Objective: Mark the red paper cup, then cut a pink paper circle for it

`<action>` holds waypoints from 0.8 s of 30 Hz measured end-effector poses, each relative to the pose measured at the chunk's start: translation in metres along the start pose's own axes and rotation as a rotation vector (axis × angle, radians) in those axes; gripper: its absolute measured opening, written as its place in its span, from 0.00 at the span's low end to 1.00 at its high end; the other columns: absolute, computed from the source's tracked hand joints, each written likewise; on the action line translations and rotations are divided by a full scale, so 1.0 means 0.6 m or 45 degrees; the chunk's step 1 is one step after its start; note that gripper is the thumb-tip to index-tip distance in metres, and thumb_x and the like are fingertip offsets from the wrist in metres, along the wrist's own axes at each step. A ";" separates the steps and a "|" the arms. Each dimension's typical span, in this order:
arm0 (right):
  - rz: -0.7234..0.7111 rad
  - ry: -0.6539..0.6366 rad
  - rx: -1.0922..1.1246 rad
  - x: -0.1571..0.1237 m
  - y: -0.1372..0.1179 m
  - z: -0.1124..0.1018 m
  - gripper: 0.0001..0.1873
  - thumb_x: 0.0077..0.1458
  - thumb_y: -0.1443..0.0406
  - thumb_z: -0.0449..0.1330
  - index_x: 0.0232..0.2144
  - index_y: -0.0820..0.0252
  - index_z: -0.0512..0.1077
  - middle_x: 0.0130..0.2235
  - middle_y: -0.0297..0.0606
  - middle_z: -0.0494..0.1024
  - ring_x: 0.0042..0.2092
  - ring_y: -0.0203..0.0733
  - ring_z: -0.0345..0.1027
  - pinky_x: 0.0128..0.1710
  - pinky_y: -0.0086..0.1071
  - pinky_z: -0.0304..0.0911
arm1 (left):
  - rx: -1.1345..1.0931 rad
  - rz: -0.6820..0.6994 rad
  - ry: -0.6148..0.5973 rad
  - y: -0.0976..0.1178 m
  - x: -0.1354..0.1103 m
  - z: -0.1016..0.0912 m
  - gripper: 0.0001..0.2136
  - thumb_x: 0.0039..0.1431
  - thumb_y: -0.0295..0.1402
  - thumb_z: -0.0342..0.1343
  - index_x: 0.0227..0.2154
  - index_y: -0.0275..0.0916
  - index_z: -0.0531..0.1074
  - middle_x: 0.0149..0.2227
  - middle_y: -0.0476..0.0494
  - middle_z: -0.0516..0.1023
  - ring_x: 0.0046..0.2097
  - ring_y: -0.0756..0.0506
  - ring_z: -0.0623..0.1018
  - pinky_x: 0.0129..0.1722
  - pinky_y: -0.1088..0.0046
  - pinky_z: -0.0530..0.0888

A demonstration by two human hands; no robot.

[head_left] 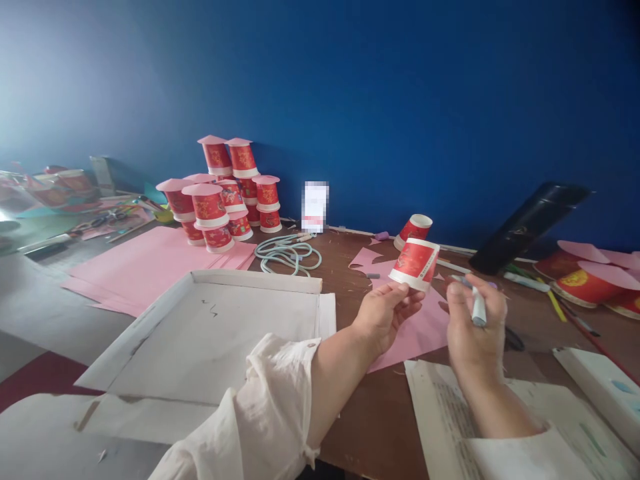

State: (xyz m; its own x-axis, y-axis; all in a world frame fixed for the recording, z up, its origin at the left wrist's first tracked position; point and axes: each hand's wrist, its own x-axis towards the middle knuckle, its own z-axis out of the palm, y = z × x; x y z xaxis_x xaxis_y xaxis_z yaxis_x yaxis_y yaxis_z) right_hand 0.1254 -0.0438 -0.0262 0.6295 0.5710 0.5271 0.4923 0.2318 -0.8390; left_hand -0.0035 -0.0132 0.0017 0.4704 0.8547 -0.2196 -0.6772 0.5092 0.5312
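Between the thumb and fingers of my left hand [383, 313] is a red paper cup [414, 261], gripped at its white rim, which points down. Gold print and a white strip show on its side. My right hand [475, 320] is closed around a marker [479, 308] with a white-grey barrel, just right of the cup. The marker's tip is blurred. Behind the held cup, another red paper cup [420, 225] stands upside down on the brown table. Cut pink paper [420, 333] lies under my left hand.
Stacked red cups with pink paper tops [207, 203] stand at the left on pink sheets [120, 267]. A white box lid [250, 320], a coiled cable [287, 255] and a phone-like screen [315, 207] lie nearby. At right are a black cylinder [530, 223], more cups [585, 283] and an open book [540, 400].
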 end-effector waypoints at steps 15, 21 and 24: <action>0.408 -0.091 0.386 0.004 -0.004 0.022 0.36 0.50 0.48 0.69 0.57 0.52 0.65 0.54 0.42 0.74 0.55 0.49 0.72 0.53 0.44 0.70 | 0.469 0.185 -0.023 -0.028 0.000 -0.003 0.18 0.41 0.44 0.73 0.29 0.33 0.82 0.32 0.39 0.81 0.38 0.45 0.78 0.47 0.64 0.73; 0.410 -0.084 0.206 -0.002 0.003 0.025 0.32 0.53 0.45 0.64 0.56 0.51 0.68 0.56 0.40 0.72 0.55 0.50 0.70 0.52 0.42 0.68 | 0.563 0.185 -0.073 -0.037 0.000 -0.001 0.18 0.39 0.45 0.73 0.25 0.34 0.81 0.27 0.44 0.78 0.33 0.46 0.75 0.44 0.66 0.71; 0.353 -0.087 0.193 -0.001 0.010 0.024 0.30 0.55 0.45 0.62 0.55 0.52 0.69 0.55 0.40 0.72 0.56 0.50 0.69 0.53 0.43 0.67 | 0.576 0.162 -0.103 -0.040 -0.002 -0.002 0.19 0.37 0.44 0.75 0.26 0.33 0.81 0.26 0.43 0.78 0.34 0.45 0.76 0.45 0.65 0.71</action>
State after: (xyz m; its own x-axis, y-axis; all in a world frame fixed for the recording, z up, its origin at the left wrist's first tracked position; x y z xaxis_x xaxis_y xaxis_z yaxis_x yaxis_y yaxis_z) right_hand 0.1193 -0.0316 -0.0336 0.6828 0.6791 0.2695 0.2091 0.1718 -0.9627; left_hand 0.0116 -0.0263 -0.0117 0.4543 0.8877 -0.0746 -0.4262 0.2902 0.8568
